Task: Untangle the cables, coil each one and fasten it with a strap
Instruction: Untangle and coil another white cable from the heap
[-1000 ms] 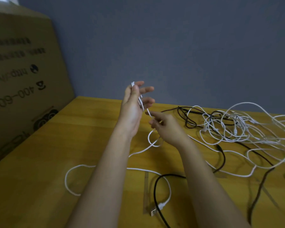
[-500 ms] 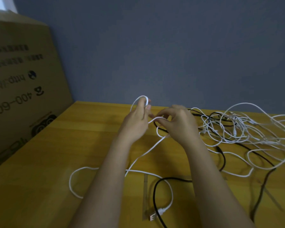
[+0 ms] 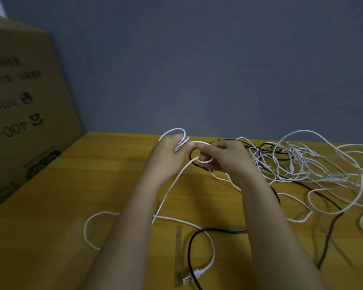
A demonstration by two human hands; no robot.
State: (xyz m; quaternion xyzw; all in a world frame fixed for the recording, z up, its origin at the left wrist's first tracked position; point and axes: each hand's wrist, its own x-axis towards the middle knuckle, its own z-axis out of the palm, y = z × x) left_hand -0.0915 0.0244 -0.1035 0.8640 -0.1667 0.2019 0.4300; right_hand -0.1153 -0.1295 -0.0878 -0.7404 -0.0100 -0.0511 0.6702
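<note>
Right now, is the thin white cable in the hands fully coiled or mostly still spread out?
Mostly spread: the thin white cable has a few loops at the left hand; the rest trails over the yellow wooden table.

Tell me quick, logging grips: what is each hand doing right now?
Left hand: fingers curled round small loops of the white cable.
Right hand: fingers pinching the same white cable, feeding the next loop.

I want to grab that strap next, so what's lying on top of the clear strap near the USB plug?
Nothing crosses the clear strap; the black cable and white cable's USB plug lie beside it. Whether the plug touches its lower end is unclear.
</note>
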